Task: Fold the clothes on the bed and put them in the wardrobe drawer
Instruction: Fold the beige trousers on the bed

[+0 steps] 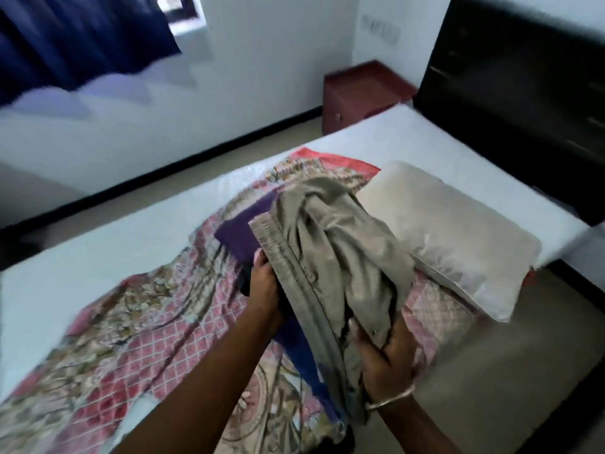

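Grey garment (330,244): one crumpled piece of soft, matte khaki-grey cloth with a ribbed waistband along its 9 o'clock edge; it is held up over the bed between both hands, at the centre of the view.
Left hand (266,286): seen at the waistband's lower end, toward 9 o'clock of the garment; the fingers are hidden under the cloth and appear curled round it, with dark cloth beneath the palm.
Right hand (383,365): placed at 5 o'clock of the garment; the fingers (355,326) are curled into the bunched fabric and pinch it. One thin metal bangle (391,399) is worn at the wrist.
Purple cloth (239,237): one flat, smooth piece lies on the bedspread at 10 o'clock of the garment, partly covered by it.
Blue cloth (304,358): one dark blue strip is seen below the garment, at 6 o'clock, between the two forearms.
Bedspread (137,322): one thin, wrinkled sheet printed with pink lattice and beige floral motifs is spread over the white mattress (98,247), from 7 o'clock to 12 o'clock.
Pillow (448,231): one plump rectangular pillow in a glossy cream case lies at 3 o'clock, touching the garment's edge.
Headboard (523,86): one dark, blurred panel stands at 1 o'clock.
Bedside cabinet (360,93): one boxy maroon unit with a single round knob stands at 12 o'clock, beside the wall.
Curtain (75,37): one dark blue drape hangs at 10 o'clock.
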The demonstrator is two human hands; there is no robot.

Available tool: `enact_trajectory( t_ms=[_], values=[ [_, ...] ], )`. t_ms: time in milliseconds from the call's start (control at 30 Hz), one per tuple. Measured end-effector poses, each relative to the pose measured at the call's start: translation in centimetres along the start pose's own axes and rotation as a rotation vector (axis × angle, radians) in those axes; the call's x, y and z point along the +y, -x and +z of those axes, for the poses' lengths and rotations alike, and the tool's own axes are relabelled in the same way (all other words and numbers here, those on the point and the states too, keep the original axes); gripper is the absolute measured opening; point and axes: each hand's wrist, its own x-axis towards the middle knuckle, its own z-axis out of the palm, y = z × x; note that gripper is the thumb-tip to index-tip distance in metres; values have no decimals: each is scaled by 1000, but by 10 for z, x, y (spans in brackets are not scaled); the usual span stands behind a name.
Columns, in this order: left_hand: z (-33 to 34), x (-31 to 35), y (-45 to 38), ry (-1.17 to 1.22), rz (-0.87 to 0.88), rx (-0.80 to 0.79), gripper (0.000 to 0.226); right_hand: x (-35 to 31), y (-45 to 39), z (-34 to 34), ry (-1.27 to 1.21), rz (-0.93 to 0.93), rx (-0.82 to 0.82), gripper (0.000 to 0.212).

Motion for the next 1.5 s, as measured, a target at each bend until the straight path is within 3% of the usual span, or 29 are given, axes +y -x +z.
enact_trajectory(
  t_ms=[100,200,300,367,433,500,600,700,800,867,967,1233,1333,1433,1500],
  values=[
    [-27,42,22,-124,189,-76,15,-16,24,27,-139,142,-120,43],
    [-51,86,51,-53,286,-202,17,-44,45,60,-271,446,-286,24],
    [-86,123,83,-59,332,-354,19,-66,77,90,-234,500,-426,25],
    [-107,139,100,-131,382,-445,19,-84,93,104,-218,436,-517,40],
    [-132,158,117,-187,396,-552,23,-116,108,119,-228,327,-496,33],
    [-152,175,127,-248,388,-632,24,-146,113,132,-93,106,-404,40],
    [-175,197,141,-290,383,-766,18,-200,112,140,121,-331,-309,70],
    [-186,214,152,-360,445,-861,21,-254,96,143,423,-810,-460,77],
    [-189,235,167,-436,529,-910,32,-301,84,152,586,-1028,-638,57],
    [-188,247,176,-459,590,-902,33,-325,74,159,699,-1104,-716,57],
    [-184,268,184,-410,682,-857,17,-363,58,169,752,-1207,-723,49],
    [-171,295,206,-417,841,-706,25,-450,22,188,846,-1267,-715,37],
    [-174,288,202,-345,877,-677,26,-482,16,192,767,-1335,-620,45],
    [-176,278,189,-440,1006,-586,29,-517,5,188,679,-1343,-479,53],
    [-176,275,178,-472,986,-504,29,-541,-2,183,630,-1312,-408,55]
  ],
)
